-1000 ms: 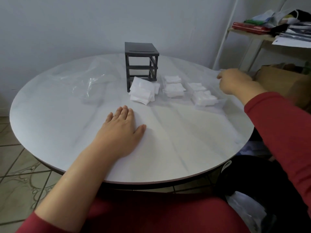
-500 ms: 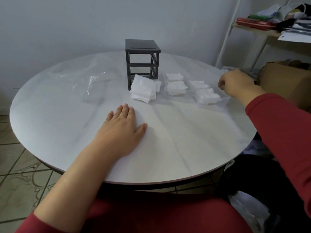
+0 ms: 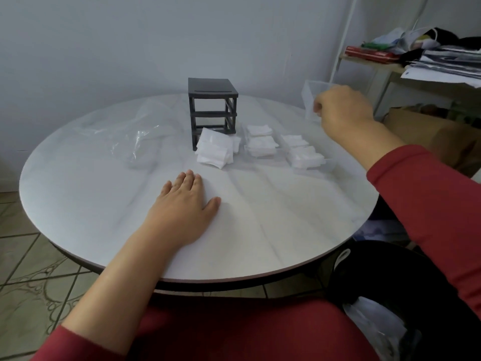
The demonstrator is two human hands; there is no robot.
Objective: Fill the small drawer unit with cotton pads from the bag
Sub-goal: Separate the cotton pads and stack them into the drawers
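Observation:
The dark drawer frame [image 3: 213,108] stands empty of drawers at the far middle of the round white table [image 3: 104,204]. A loose pile of white cotton pads [image 3: 214,148] leans at its foot. Two clear drawers holding pads lie to the right, one [image 3: 260,143] beside the pile and one [image 3: 305,155] further right. The clear plastic bag [image 3: 135,134] lies crumpled to the left. My right hand [image 3: 341,109] holds a third clear drawer [image 3: 311,100] lifted above the table's far right. My left hand [image 3: 182,207] rests flat on the table.
A shelf [image 3: 416,61] with papers, a red package and cloth stands at the right, with a brown cardboard box [image 3: 429,134] under it. A black bag [image 3: 390,295] sits by my right knee. Tiled floor [image 3: 26,269] shows at the left.
My right hand has risen from the table's right edge, lifting a clear empty drawer into the air. The left hand has stayed flat in place.

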